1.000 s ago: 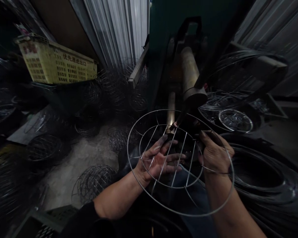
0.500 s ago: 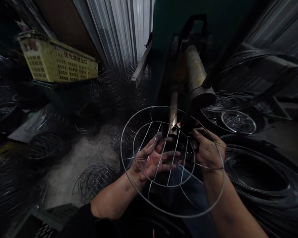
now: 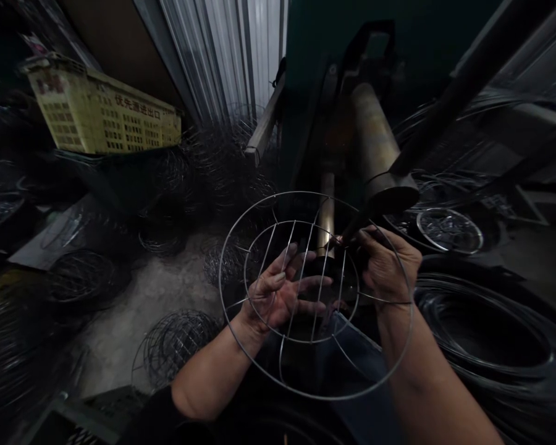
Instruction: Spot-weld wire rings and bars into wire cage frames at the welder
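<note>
A round wire rack (image 3: 322, 397), with an outer ring, an inner ring and several straight bars, is held up tilted in front of me. My left hand (image 3: 280, 293) is palm up beneath it, fingers spread through and under the bars, supporting it with the thumb against a wire. At the rack's right side my right hand (image 3: 391, 262) is closed in a pinch near the rings; what lies between its fingertips is hidden. Just beyond the inner ring, a brass-coloured lower rod (image 3: 327, 216) and a dark upper arm tip (image 3: 352, 230) come together at the wire.
A thick metal cylinder (image 3: 377, 133) and a slanting dark bar (image 3: 458, 93) stand above my right hand. Wire coils (image 3: 486, 364) lie at right. Wire baskets (image 3: 178, 346) sit on the floor at left, with a yellow crate (image 3: 115, 117) behind.
The rack has shifted slightly left and up in view, with its bars turned a little. Both hands keep nearly the same pose; the machine appears slightly further right.
</note>
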`<state>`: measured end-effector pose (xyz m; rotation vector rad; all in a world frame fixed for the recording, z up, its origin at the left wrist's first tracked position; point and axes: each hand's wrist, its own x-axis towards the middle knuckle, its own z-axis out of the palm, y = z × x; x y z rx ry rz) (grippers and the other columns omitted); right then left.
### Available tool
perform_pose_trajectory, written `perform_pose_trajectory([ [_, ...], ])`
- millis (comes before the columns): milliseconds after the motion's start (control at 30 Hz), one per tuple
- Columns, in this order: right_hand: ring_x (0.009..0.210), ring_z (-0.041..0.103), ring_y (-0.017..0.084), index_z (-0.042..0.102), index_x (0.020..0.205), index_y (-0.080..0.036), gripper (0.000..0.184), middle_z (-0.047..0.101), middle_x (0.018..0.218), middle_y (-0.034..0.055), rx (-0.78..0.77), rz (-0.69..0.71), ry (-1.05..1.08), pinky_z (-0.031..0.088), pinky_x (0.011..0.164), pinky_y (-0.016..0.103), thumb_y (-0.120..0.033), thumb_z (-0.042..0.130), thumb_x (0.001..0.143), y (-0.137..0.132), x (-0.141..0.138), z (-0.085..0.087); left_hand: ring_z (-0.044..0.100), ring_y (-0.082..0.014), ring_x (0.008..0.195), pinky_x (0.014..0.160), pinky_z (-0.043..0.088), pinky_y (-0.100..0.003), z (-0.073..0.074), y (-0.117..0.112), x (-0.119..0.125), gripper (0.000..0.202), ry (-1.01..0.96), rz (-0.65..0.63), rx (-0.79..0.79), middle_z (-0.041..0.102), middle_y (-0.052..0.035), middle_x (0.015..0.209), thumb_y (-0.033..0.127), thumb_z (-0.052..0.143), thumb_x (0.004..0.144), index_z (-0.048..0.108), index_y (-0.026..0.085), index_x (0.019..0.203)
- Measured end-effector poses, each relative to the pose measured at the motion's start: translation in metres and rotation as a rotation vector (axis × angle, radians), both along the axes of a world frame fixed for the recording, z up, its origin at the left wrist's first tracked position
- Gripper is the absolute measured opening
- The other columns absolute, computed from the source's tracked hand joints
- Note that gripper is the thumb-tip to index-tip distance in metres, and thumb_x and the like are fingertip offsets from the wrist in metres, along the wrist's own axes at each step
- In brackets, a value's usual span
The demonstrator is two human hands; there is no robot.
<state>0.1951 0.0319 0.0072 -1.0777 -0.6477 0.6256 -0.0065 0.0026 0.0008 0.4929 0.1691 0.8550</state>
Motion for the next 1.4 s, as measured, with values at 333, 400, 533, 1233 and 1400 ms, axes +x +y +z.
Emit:
perform_pose_trajectory([
  [333,0.054,0.058,0.014,0.074,0.069,-0.019,0.025,0.065,0.063,-0.0013,-0.018,0.049,-0.090,0.048,0.053,0.026,-0.036,0.087,0.055,0.005,0.001,0.012,0.052,-0.0414,0.123,0.085,0.053,-0.055,0.002,0.003,0.001,0.052,0.028,0.030,-0.012,0.035,-0.0088,0.153,0.026,0.057,0.080,0.052,0.032,0.131],
  [400,0.053,0.058,0.014,0.073,0.069,-0.019,0.024,0.065,0.062,-0.0008,-0.009,0.077,-0.089,0.048,0.051,0.026,-0.035,0.086,0.057,0.005,0.002,0.013,0.051,-0.0420,0.124,0.086,0.051,-0.058,0.003,0.003,0.001,0.052,0.034,0.034,-0.016,0.035,-0.0086,0.153,0.026,0.057,0.080,0.052,0.032,0.131],
  [533,0.049,0.056,0.013,0.073,0.068,-0.018,0.022,0.062,0.058,-0.0009,-0.020,0.113,-0.074,0.046,0.046,0.024,-0.034,0.085,0.059,0.005,0.001,0.015,0.052,-0.0414,0.123,0.088,0.050,-0.060,0.003,0.004,0.002,0.048,0.029,0.039,-0.015,0.035,-0.0080,0.153,0.025,0.055,0.082,0.053,0.032,0.130],
  [1233,0.057,0.062,0.016,0.075,0.073,-0.014,0.022,0.068,0.065,0.0033,-0.055,0.179,0.013,0.051,0.058,0.027,-0.023,0.086,0.056,0.003,0.005,0.012,0.054,-0.0395,0.121,0.079,0.056,-0.047,0.004,-0.001,-0.002,0.049,0.014,0.060,-0.008,0.036,-0.0071,0.152,0.024,0.056,0.081,0.054,0.032,0.129],
  [1400,0.053,0.059,0.014,0.075,0.071,-0.015,0.021,0.066,0.063,0.0021,-0.082,0.197,0.006,0.047,0.052,0.025,-0.023,0.085,0.055,0.004,0.007,0.018,0.054,-0.0390,0.120,0.080,0.056,-0.046,0.006,0.001,0.000,0.048,-0.011,0.071,-0.008,0.039,-0.0073,0.151,0.024,0.056,0.081,0.055,0.030,0.128],
])
